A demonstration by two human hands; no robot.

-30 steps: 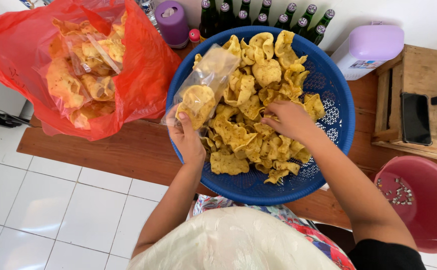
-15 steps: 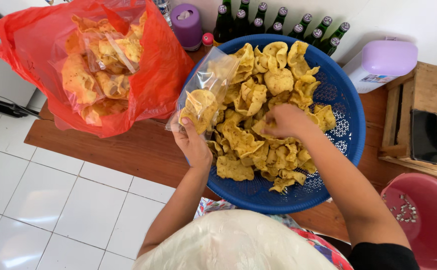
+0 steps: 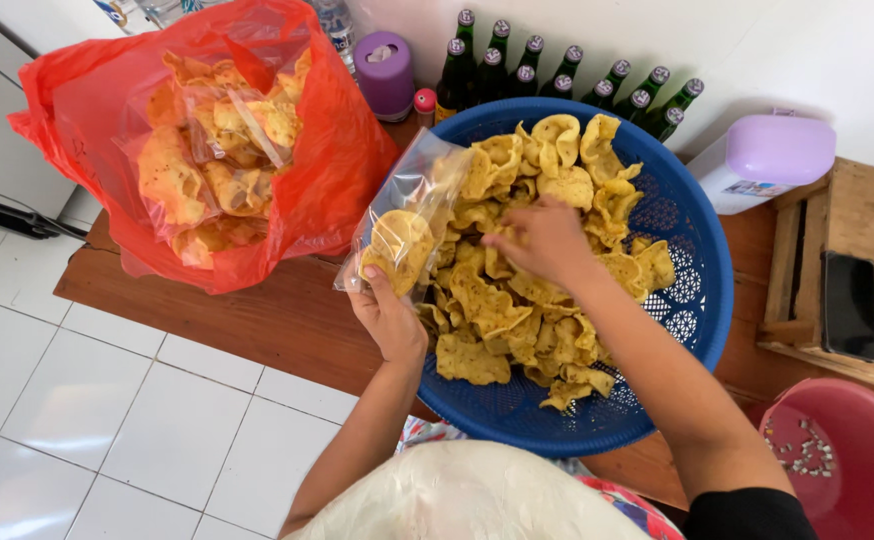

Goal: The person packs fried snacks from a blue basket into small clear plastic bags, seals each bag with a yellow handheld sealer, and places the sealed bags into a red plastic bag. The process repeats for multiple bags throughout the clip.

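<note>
Right hand shifted left, grabbing crackers

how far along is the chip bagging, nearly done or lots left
Done: several filled small bags sit in the red plastic bag. In hand: the left hand holds a clear bag with a few chips in its bottom, and the right hand is on the chips in the blue basket. Left: the basket holds a large pile, so plenty remains.

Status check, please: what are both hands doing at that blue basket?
Left hand holds small clear plastic bag, partly filled. Right hand on yellow crackers in round blue plastic basket. Nothing obstructing.
</note>
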